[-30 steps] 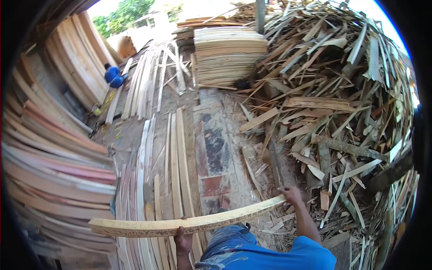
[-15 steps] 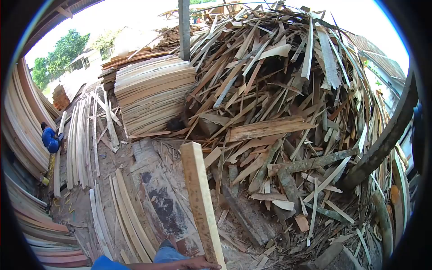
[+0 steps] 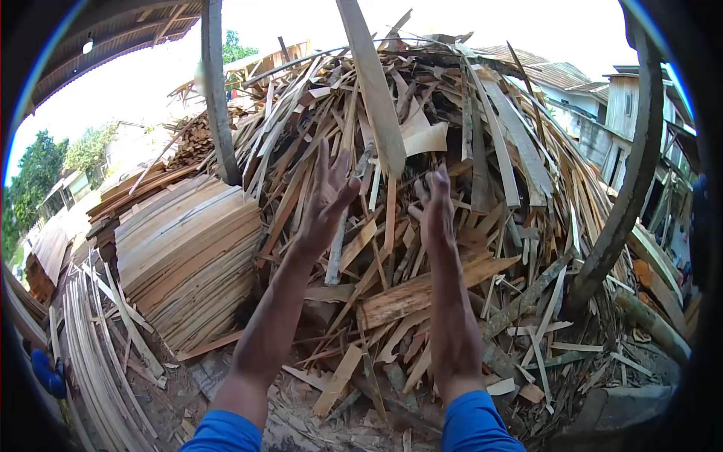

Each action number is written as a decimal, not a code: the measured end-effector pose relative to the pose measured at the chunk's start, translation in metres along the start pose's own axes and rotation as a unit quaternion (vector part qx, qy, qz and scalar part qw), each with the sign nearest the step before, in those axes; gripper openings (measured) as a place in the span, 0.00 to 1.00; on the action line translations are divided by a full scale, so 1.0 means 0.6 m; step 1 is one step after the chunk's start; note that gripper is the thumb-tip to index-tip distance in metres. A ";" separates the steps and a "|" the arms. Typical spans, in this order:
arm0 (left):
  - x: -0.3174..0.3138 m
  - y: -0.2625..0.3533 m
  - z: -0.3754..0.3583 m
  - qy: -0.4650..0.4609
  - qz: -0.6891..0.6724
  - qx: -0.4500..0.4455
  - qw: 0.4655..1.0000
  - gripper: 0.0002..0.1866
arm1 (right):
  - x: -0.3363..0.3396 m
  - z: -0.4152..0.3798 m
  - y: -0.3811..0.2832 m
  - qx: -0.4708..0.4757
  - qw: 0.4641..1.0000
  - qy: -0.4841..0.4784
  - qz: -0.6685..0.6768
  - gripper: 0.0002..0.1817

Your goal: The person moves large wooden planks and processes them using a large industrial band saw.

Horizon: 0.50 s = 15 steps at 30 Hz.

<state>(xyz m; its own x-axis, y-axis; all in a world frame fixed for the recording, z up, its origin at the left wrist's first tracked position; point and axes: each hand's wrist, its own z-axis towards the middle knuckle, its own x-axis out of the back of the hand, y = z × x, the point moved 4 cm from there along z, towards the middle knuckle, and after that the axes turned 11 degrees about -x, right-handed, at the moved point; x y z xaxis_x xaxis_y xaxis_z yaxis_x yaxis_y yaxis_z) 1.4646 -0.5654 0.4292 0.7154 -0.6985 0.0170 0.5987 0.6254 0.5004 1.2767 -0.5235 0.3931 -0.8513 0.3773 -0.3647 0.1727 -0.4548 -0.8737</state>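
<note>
A long wooden plank [image 3: 374,90] hangs in the air in front of me, tilted, its lower end between and just beyond my two hands. Neither hand appears to touch it. My left hand [image 3: 327,197] is raised with its fingers spread, to the left of the plank's lower end. On the other side, my right hand [image 3: 437,207] reaches forward, its fingers loosely bent and apart, holding nothing. Behind both hands rises a large heap of wood offcuts [image 3: 444,248], made of slats, bark strips and broken boards.
A neat stack of sawn boards [image 3: 188,256] stands to the left of the heap. Upright posts rise at left [image 3: 218,98] and right [image 3: 633,181]. Long slats [image 3: 94,361] lie on the ground. Another person in blue [image 3: 48,373] is at the far left edge.
The plank was upright in one hand low in front of me; now it is up in the air, out of my grip. Both arms have stretched forward, and the view has tilted up.
</note>
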 end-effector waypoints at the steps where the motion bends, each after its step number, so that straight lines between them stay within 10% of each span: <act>1: 0.063 -0.026 0.040 0.043 0.040 -0.029 0.998 0.49 | -0.059 0.091 -0.092 0.122 0.980 0.049 -0.147 0.45; 4: 0.272 -0.118 0.110 0.095 0.226 0.058 0.968 0.42 | -0.154 0.112 -0.150 0.190 0.960 0.004 -0.205 0.40; 6: 0.377 -0.132 0.152 0.077 0.540 -0.023 0.837 0.36 | -0.163 0.087 -0.059 0.209 0.952 -0.062 -0.217 0.30; 8: 0.435 -0.096 0.182 0.061 0.657 -0.066 0.748 0.36 | -0.129 0.076 0.125 0.129 0.975 -0.103 -0.149 0.22; 11: 0.518 -0.065 0.280 0.022 0.796 -0.106 0.596 0.35 | -0.092 0.045 0.547 -0.254 0.963 -0.085 0.017 0.20; 13: 0.577 -0.095 0.377 0.023 0.865 -0.108 0.490 0.38 | -0.048 -0.060 0.817 -0.294 0.887 -0.117 -0.338 0.26; 15: 0.611 -0.153 0.467 0.028 0.889 -0.069 0.452 0.42 | -0.033 -0.193 0.917 -0.368 0.764 -0.346 -0.401 0.28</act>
<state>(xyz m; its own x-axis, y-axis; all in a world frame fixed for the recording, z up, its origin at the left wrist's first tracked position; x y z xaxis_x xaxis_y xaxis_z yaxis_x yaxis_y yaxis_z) 1.5710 -0.9760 0.6321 0.1152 0.9583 0.2615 -0.9264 0.1986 -0.3198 1.4461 -0.6881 -0.1177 -0.8434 -0.3369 0.4186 -0.5277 0.3724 -0.7634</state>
